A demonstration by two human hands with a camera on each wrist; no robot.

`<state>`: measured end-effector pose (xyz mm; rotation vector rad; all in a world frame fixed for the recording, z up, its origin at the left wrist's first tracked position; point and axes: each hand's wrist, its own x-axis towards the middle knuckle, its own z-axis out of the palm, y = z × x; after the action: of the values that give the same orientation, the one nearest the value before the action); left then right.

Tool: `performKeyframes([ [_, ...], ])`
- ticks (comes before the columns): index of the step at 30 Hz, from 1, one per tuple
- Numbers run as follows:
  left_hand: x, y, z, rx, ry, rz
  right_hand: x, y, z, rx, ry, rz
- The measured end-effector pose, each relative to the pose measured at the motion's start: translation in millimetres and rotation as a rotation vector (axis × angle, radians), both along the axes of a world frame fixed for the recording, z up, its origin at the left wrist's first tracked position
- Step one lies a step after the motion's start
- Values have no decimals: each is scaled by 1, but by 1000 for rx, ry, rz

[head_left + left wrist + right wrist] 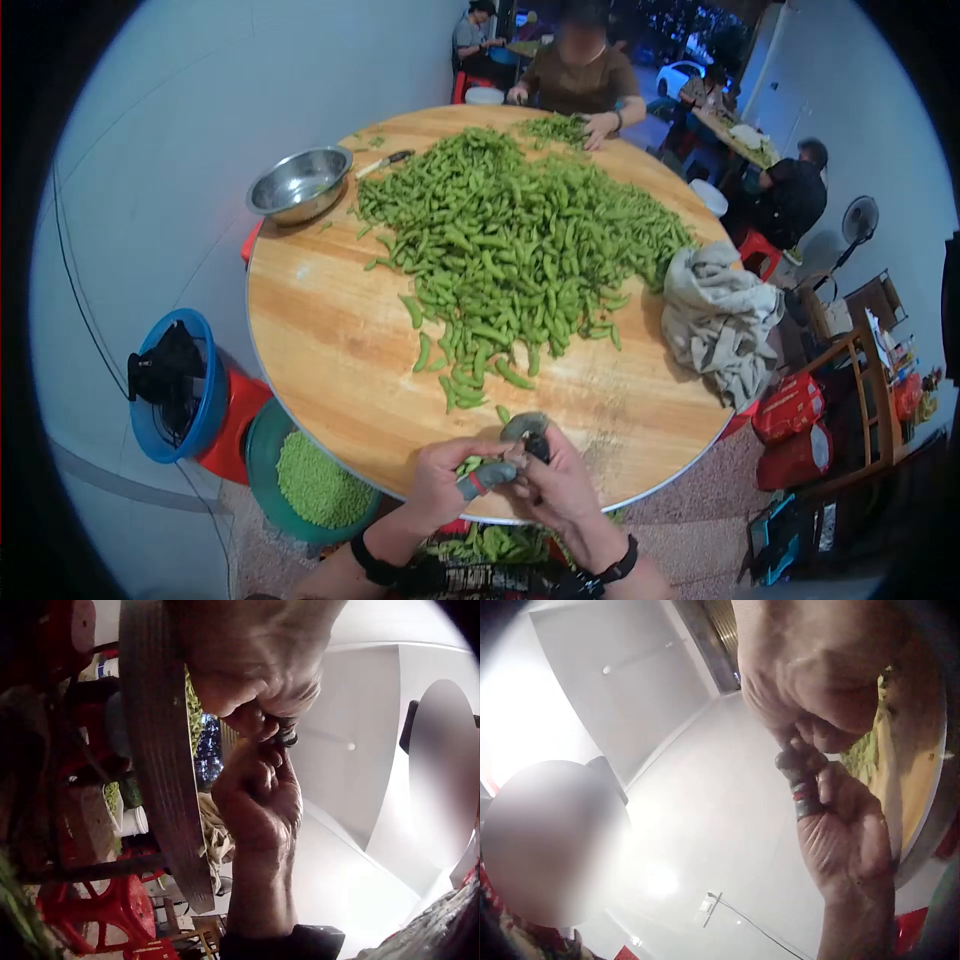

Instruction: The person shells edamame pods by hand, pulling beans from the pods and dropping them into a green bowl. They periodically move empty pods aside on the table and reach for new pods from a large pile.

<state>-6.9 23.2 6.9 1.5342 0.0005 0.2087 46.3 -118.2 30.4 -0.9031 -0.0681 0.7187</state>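
Note:
Green bean pods are heaped on the round wooden table. At its near edge, the left hand curls round a few pods. Grey wrapping with a red band covers one of its digits. The right hand meets it with bent fingers, pinching something too small to tell; grey and black coverings show on its digits. In the left wrist view the left hand is above the right hand. The right wrist view has the right hand nearest, fingertips against the left hand.
A steel bowl and a knife lie at the table's left, a grey cloth at the right. Below left stands a green basin of shelled beans. A person sits across; others sit behind.

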Motion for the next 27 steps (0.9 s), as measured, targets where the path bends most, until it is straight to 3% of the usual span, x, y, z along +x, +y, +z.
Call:
performKeyframes([
  [4, 1, -4, 2, -185, -41, -18, -1, 5, 10, -51, 9, -79],
  [8, 1, -5, -6, 251, -122, 161, -9, 9, 4, -49, 37, -171],
  [9, 0, -6, -5, 259, -85, 130, -11, 6, -3, -52, 19, -203],
  [11, -4, -17, -9, -56, 33, 97, -15, 3, -12, -79, -80, -240],
  [12, -5, -20, -11, -60, 55, 112, -18, -1, -14, -91, -133, -247],
  [13, -4, -21, -12, -373, 141, 1, -19, -1, -16, -95, -119, -234],
  [14, -6, -22, -14, -691, 226, -109, -22, -3, -18, -186, -262, -279],
  [15, -7, -21, -13, -698, 236, -96, -24, -5, -20, -275, -411, -322],
  [17, -10, -19, -9, -890, 305, -260, -29, -12, -18, -275, -410, -303],
  [22, -22, -11, -4, -835, 367, -328, -29, -23, -19, -365, -481, -176],
  [24, -35, 3, 10, -395, 398, -183, -22, -33, -8, -433, -541, -158],
  [26, -53, 35, 2, -1, 38, -12, -5, -49, 19, -474, -822, 673],
  [27, -64, 50, 0, -178, 219, 146, -1, -46, 17, -470, -812, 674],
])
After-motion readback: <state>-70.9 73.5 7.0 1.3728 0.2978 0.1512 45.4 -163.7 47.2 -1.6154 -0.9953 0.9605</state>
